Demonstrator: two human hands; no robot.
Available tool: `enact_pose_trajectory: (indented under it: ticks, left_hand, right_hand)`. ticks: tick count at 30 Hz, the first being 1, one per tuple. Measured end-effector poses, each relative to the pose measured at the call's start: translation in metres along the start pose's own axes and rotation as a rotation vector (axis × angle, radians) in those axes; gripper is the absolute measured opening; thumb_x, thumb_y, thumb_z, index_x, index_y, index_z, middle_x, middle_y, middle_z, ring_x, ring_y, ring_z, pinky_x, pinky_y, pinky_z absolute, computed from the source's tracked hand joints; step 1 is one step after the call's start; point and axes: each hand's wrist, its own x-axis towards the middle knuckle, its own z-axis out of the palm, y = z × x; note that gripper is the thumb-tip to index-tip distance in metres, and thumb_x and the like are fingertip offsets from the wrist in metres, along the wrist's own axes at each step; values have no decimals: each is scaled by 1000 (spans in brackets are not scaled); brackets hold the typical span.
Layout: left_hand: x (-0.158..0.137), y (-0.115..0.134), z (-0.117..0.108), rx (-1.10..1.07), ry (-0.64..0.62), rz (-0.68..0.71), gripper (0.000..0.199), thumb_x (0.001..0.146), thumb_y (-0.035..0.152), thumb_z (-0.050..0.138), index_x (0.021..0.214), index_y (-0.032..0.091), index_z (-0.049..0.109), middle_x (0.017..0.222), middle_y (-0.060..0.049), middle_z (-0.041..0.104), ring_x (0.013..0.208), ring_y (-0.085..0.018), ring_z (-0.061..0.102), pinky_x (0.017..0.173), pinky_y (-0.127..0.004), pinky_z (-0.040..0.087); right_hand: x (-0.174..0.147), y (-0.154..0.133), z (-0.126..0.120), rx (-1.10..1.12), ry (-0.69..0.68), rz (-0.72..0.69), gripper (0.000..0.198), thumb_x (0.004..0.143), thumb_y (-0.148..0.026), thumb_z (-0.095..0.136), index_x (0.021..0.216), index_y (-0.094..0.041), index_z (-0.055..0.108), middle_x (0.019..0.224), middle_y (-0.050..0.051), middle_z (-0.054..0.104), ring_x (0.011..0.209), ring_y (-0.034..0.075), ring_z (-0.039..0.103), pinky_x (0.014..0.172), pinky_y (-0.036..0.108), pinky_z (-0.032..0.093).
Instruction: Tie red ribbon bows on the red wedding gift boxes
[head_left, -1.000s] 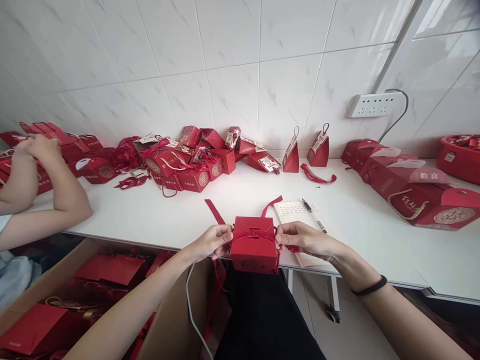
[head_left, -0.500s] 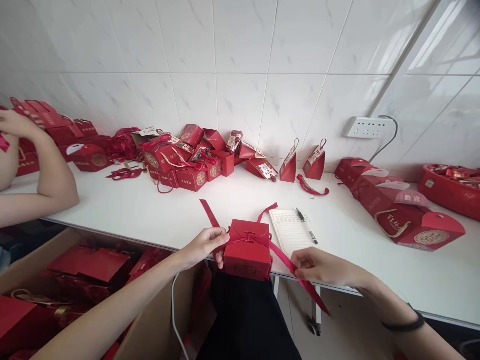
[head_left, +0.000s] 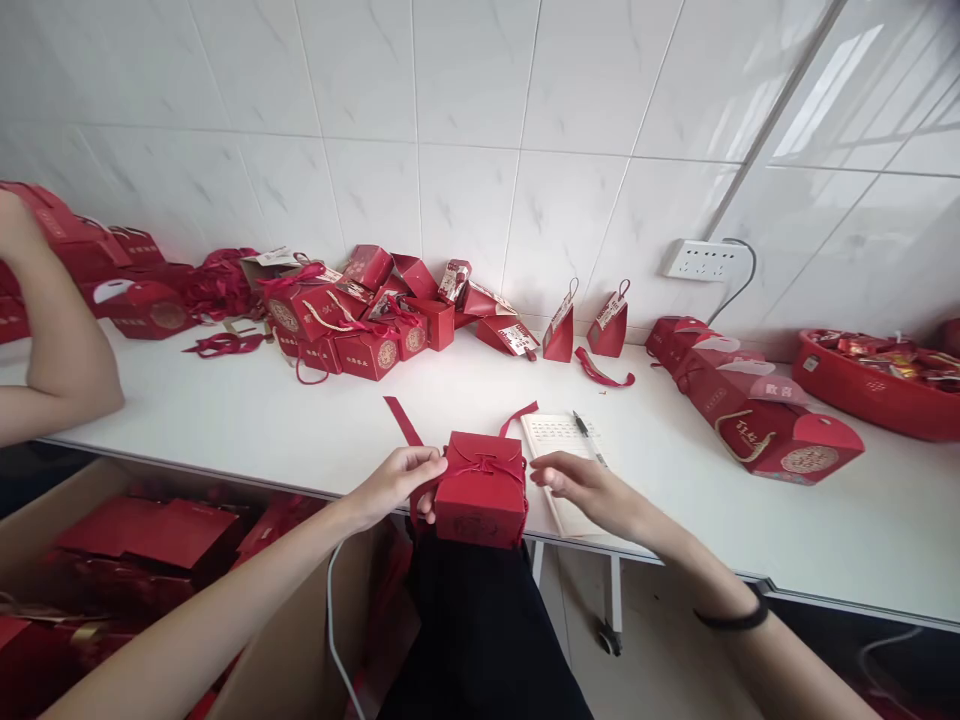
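A small red gift box (head_left: 480, 500) stands at the table's front edge, its flap lid closed. A red ribbon (head_left: 486, 466) is tied around it, gathered in a knot on the front of the lid. At the box's left side my left hand (head_left: 401, 480) pinches the ribbon, with its lower fingers against the box's side. My right hand (head_left: 592, 492) is just right of the box, fingers stretched out and apart, holding nothing I can see. Two ribbon ends lie on the table behind the box. Where the right-hand ribbon end runs beside the box is hidden.
A notebook (head_left: 570, 433) with a pen (head_left: 590, 438) lies right of the box. Several red boxes (head_left: 367, 352) are piled by the wall. More boxes (head_left: 799, 450) and a red basin (head_left: 862, 390) stand right. Another person's arm (head_left: 64, 360) rests at left, above a carton (head_left: 292, 610).
My right hand has let go of the ribbon end it held out to the right and moved in beside the box. My left hand keeps its grip. The view has shifted right.
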Motion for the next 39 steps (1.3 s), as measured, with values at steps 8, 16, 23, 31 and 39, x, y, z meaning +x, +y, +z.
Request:
enact_pose_trajectory:
  ticks: [8,16,23,31,39]
  left_hand:
    - [-5,-4,7,-14,23,27,44,76,57,58,63,17,44,46,5,52,39,-8,52,43,-18,42]
    - [-5,9,16,60,15,14,41,80,54,55,65,17,46,46,4,53,42,-9,53,47,-20,42]
    - [1,11,0,414,24,71,42,82,56,47,69,17,54,66,0,60,64,-15,57,66,-27,46]
    - [8,-10,-23,966,136,243,29,80,29,54,107,22,61,121,-8,57,117,-26,46,99,-39,34]
    - [16,-5,-35,1038,221,207,12,79,28,51,71,20,57,74,-4,60,78,-22,57,74,-32,43]
  right_hand:
    - [19,10,22,339,-136,85,54,69,-67,62,67,-14,50,61,-1,48,55,9,40,54,24,32]
    - [15,-27,14,414,68,-83,38,76,-53,63,71,-16,56,82,5,59,75,16,52,71,28,40]
    - [19,-40,40,317,71,-260,32,84,-49,55,78,-17,54,92,8,64,84,19,57,74,31,43]
    - [17,-19,60,288,257,-268,33,87,-49,52,76,-18,55,79,5,62,76,17,56,69,27,43]
    - [19,-10,55,266,318,-249,36,84,-52,52,75,-18,54,78,6,62,78,19,57,70,29,43]
